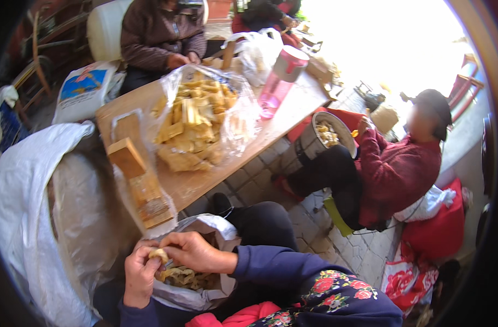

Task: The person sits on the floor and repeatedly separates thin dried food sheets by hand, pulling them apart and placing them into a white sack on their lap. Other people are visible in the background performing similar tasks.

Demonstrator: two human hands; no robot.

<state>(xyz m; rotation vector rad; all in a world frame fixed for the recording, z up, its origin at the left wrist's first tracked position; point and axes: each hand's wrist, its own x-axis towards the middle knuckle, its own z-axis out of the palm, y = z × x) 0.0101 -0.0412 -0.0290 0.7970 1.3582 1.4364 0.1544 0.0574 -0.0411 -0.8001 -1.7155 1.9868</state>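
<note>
Between my two hands is a curled, pale yellow dried piece (159, 256), its exact kind unclear. My left hand (139, 269) grips it from below with thumb and fingers. My right hand (198, 252) pinches its upper side, the fingertips close to those of the left. Beneath them a white woven sack (222, 282) stands with its mouth spread, and similar wrinkled yellowish pieces (187, 278) lie inside. Just beyond my hands, a wooden board with a raised block (140, 180) rests on clear plastic at the table's near end.
A wooden table (200, 186) carries a plastic bag heaped with yellow strips (191, 118) and a pink bottle (279, 81). Large sacks (28, 196) bulge at my left. One person (163, 41) sits across; another (396, 171) sits right beside a metal pot (310, 139).
</note>
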